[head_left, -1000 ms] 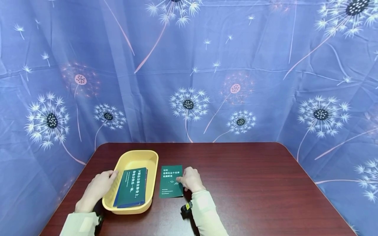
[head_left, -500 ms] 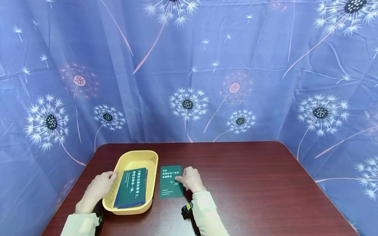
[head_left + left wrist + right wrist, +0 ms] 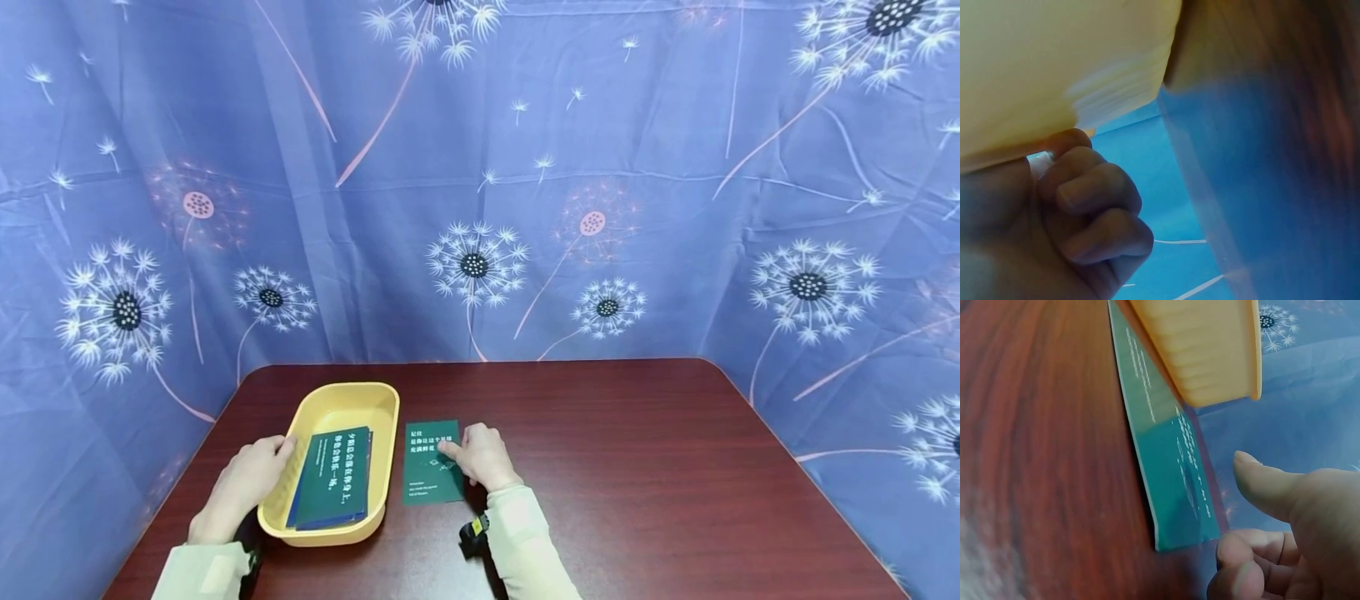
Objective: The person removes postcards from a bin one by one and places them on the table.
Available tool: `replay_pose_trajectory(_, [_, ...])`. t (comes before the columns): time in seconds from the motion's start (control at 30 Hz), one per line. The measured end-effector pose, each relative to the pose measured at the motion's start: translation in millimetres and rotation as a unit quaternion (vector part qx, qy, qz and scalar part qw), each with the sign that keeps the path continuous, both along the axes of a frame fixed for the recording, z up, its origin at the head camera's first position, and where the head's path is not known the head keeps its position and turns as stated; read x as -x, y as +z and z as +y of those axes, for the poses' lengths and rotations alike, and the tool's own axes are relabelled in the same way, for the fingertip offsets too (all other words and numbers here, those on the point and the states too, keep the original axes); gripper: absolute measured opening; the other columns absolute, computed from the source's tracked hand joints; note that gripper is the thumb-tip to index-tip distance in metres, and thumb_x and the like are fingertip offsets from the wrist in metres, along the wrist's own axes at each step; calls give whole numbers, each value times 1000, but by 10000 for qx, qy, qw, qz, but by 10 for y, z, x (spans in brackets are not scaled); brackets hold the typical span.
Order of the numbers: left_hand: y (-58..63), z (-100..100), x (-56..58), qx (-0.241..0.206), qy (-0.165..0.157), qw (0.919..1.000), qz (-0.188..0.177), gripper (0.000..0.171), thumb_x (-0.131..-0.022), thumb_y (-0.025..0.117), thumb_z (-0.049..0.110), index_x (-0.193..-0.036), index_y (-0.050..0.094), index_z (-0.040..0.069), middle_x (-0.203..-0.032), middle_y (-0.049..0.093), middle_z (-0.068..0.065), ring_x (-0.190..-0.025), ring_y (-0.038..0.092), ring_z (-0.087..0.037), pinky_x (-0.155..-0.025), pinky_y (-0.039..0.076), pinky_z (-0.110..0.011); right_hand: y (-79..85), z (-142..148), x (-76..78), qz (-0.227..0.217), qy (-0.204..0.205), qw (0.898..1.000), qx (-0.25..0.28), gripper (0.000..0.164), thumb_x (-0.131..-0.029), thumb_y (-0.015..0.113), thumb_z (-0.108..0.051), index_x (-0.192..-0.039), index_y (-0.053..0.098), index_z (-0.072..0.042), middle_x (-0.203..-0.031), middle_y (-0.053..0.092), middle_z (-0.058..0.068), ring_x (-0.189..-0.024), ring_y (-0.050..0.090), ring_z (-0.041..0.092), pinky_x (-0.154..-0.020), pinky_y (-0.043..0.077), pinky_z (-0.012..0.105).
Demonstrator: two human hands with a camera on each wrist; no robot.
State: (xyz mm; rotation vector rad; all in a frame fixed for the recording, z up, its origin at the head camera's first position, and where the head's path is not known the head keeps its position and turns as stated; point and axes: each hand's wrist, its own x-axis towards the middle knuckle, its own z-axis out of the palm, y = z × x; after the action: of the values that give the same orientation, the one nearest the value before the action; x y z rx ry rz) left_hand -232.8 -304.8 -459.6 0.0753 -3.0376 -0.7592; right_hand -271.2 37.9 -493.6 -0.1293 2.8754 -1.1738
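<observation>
A yellow plastic basket (image 3: pixel 391 471) stands at the table's left, holding a small stack of green and blue cards (image 3: pixel 337 475) with white Chinese text. My left hand (image 3: pixel 251 473) grips the basket's left rim; in the left wrist view, its curled fingers (image 3: pixel 1107 187) sit at the rim. To the right of the basket, a single green card (image 3: pixel 420 479) with white text lies flat on the table. My right hand (image 3: pixel 486 458) is at that card's right edge. In the right wrist view, the thumb (image 3: pixel 1266 484) stands apart from the loosely bent fingers, with nothing between them.
The dark red-brown wooden table (image 3: pixel 660 467) extends to the right of my right hand. A blue curtain (image 3: pixel 390 275) with dandelion prints hangs behind and at both sides of the table.
My right thumb has shifted slightly to the left and up over the single card. The card, the basket and my left hand keep their places; the head view has turned slightly.
</observation>
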Motion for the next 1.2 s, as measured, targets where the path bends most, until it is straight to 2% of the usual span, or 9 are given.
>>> replay_pose_trajectory(0.17, [8,-5,-7,20,27,10000,-32,49,-105,35,39,-120,64,2,-100,65,-23,-86,62,-34,-69,45,-54,28,-60,-34,37,93,9999,70,47,-90,70,-40,-61,49,-9,-41,44,-2,-34,49,14,-48,43,29])
replay_pose_trajectory(0.3, [-3,-3,-10,54,1,10000,4,48,-105,36,37,-119,64,1,-99,65,-22,-85,63,-33,-69,46,-53,97,-109,-65,496,325,9982,62,47,-92,67,-38,-60,45,-12,-47,40,-5,-43,43,13,-49,37,28])
replay_pose_trajectory(0.47, [9,16,-6,131,-28,9998,144,47,-105,36,35,-120,63,-1,-99,65,-24,-85,63,-34,-70,46,-54,222,-185,-116,1162,626,9911,149,42,-96,63,-33,-64,45,-13,-53,38,-5,-49,40,12,-51,37,28])
replay_pose_trajectory(0.67, [29,18,-2,161,1,9997,159,47,-105,36,35,-120,63,-1,-99,65,-24,-86,63,-36,-69,46,-55,366,-309,-193,1501,755,9854,275,36,-98,60,-33,-69,47,-15,-54,41,-6,-48,42,10,-50,37,26])
replay_pose_trajectory(0.77, [28,8,0,168,18,9997,163,47,-105,36,35,-118,64,0,-97,65,-23,-84,63,-35,-68,46,-54,439,-366,-231,1738,810,9809,318,32,-98,60,-31,-72,50,-15,-58,45,-6,-53,44,11,-53,39,26])
replay_pose_trajectory(0.93, [6,5,0,176,27,9997,170,47,-105,35,37,-114,65,1,-95,65,-21,-82,62,-33,-68,46,-53,523,-443,-313,1989,799,9764,277,19,-97,60,-30,-92,59,-12,-83,56,0,-70,52,14,-67,46,29])
replay_pose_trajectory(1.07, [-10,15,-6,160,38,9997,152,47,-105,35,38,-109,66,3,-91,65,-19,-81,62,-32,-66,46,-51,547,-531,-391,2086,818,9741,309,26,-98,58,-32,-114,59,-10,-103,55,3,-83,56,16,-78,49,33])
replay_pose_trajectory(1.2, [-7,15,-16,161,83,9998,130,45,-105,37,37,-107,67,4,-89,65,-17,-80,62,-31,-65,45,-51,536,-668,-448,2287,1186,9662,79,32,-100,56,-32,-121,58,-8,-109,53,4,-90,54,15,-81,48,31])
